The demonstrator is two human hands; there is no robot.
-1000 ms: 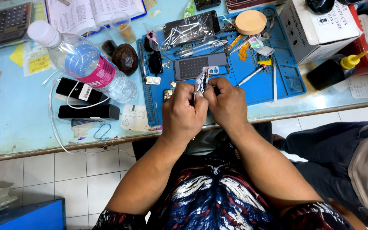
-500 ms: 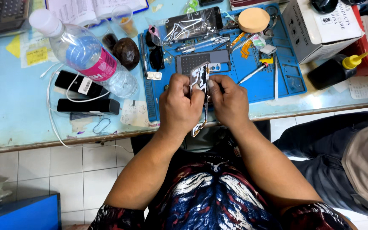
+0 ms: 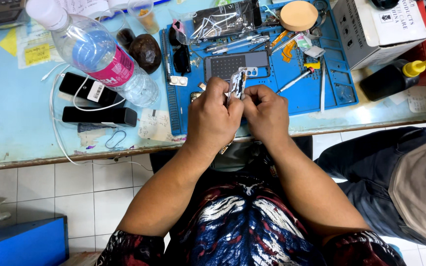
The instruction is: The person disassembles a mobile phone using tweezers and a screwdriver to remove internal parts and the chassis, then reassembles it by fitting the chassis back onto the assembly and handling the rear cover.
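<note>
A clear plastic water bottle with a pink label (image 3: 97, 56) lies on its side at the left of your pale blue table (image 3: 6, 128), above two flat black slabs (image 3: 99, 116). Your left hand (image 3: 213, 118) and right hand (image 3: 267, 113) meet at the table's near edge, both grips pinched shut on a thin, opened phone part with pale and dark patches (image 3: 237, 83), held upright over the ridged blue rubber work mat (image 3: 316, 98). A round tan disc (image 3: 298, 15) rests farther right.

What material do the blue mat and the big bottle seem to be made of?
Blue mat: probably soft rubber or silicone, matte, with moulded compartments and ridges. Big bottle: clear thin plastic, glossy, see-through, with a pink label and white cap.
</note>
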